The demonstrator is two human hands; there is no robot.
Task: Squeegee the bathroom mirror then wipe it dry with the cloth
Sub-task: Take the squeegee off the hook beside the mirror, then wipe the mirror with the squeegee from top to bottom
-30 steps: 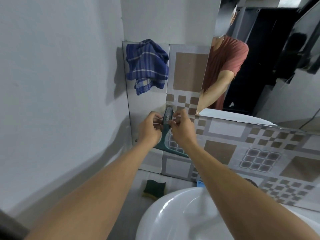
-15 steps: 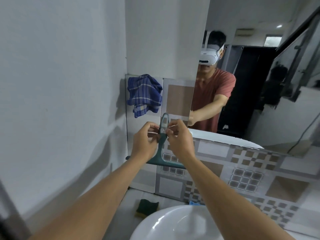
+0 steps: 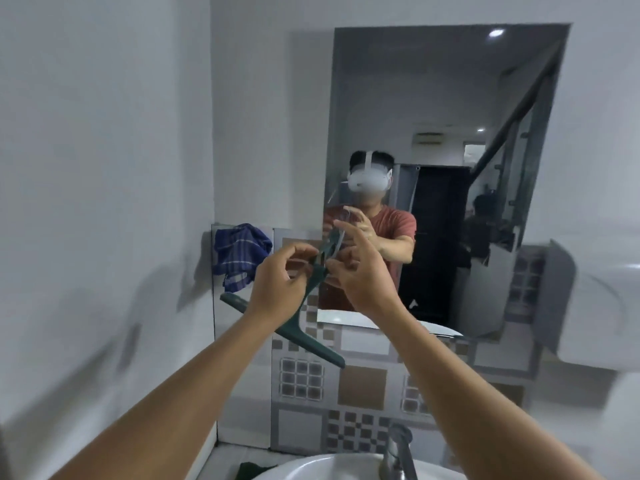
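The fingers [image 3: 304,252] of the left hand [image 3: 280,284] are curled and pinch the upper handle of the squeegee [image 3: 294,329], with thumb and forefinger closed on it. The fingers [image 3: 346,268] of the right hand [image 3: 365,275] are partly spread; the thumb and forefinger tips meet the same handle section from the 3 o'clock side, while the forefinger extends up toward 11 o'clock. Whether the right hand carries any load cannot be told, as motion blur obscures the contact.

The squeegee is dark green. Its handle rises between both hands, and its blade bar runs diagonally below them, from 10 o'clock down to 4 o'clock, tilted and clear of the wall. The blade is held in front of the patterned tile band [image 3: 362,386], not against the glass.

The mirror [image 3: 450,116] is mounted on the wall at 12 to 1 o'clock of the hands. It reflects a person in a red shirt with both hands raised.

The cloth [image 3: 239,254], blue with a light check, hangs bunched on the wall at 9 o'clock of the left hand, near the top edge of the tiles and well apart from the mirror.

At 6 o'clock, the white basin [image 3: 329,467] shows its rim, with a metal tap [image 3: 398,452] at its rear edge. A dark green sponge [image 3: 251,471] lies just beside the basin at its 9 o'clock side
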